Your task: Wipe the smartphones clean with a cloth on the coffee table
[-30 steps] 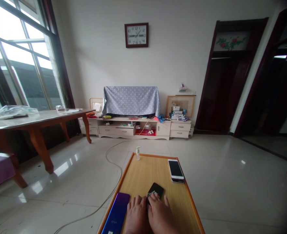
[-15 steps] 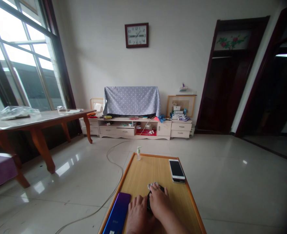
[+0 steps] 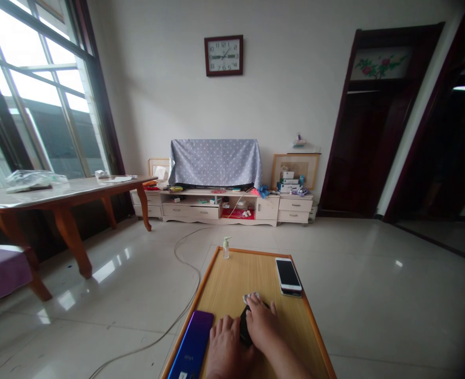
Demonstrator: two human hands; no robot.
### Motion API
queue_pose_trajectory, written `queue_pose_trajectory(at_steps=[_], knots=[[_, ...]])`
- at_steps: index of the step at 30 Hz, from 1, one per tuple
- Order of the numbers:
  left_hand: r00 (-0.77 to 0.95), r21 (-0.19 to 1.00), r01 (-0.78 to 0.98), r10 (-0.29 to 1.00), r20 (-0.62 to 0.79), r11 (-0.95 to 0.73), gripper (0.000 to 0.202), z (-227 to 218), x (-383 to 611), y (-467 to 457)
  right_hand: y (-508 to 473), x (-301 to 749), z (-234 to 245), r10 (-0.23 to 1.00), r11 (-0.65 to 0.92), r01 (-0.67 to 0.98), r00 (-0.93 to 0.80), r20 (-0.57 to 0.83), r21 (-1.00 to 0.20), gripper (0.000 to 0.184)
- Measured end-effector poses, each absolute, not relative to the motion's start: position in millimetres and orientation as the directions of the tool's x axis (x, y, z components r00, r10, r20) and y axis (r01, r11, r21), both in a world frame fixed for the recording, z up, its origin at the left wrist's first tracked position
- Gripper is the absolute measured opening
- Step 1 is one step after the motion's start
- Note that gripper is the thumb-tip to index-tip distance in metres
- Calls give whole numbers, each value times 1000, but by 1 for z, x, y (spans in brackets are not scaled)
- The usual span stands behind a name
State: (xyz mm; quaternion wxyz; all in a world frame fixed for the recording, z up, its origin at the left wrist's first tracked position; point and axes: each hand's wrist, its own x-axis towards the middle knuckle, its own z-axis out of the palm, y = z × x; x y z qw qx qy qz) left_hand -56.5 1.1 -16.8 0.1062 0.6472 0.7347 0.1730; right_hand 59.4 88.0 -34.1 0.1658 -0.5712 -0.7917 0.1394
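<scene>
Black phone [image 3: 244,330] is lying right of the blue phone [image 3: 193,342], left hand [image 3: 226,343] resting between, right hand [image 3: 261,321] partly covering it and touching a wad [image 3: 248,298], clamping impossible to tell, wiping seemingly underway, next stroke calling for steady bracing.

Both hands bare, low in view, backs up, palms down. L hand [image 3: 225,345]: nearer the body; fingers forward, slightly bent and a little apart; thumb out to the R, low, toward the other wrist. L wrist [image 3: 219,371] at bottom edge of view; arm beyond it cut off. R hand [image 3: 261,322]: set farther fwd than L, just beside it; fingers angled fwd and slightly L, mostly together, little finger standing off to the R. R forearm [image 3: 286,360] bare, slanting in from lower R, roughly in line w/ the hand. Palms hidden, so grip and pressure can't fairly be judged, nor any contact betw. L thumb and R wrist.
</scene>
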Motion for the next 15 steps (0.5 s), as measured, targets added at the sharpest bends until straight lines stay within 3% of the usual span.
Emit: queue_pose_trajectory(at_steps=[7,15], knots=[[-145,359,927,987,74,109,55,-24,-59,4,53,68,-44,922,384,826,-364,129,-414,51],[-149,380,918,987,65,113,55,-11,-52,0,76,76,-29,960,278,866,-259,104,-415,50]])
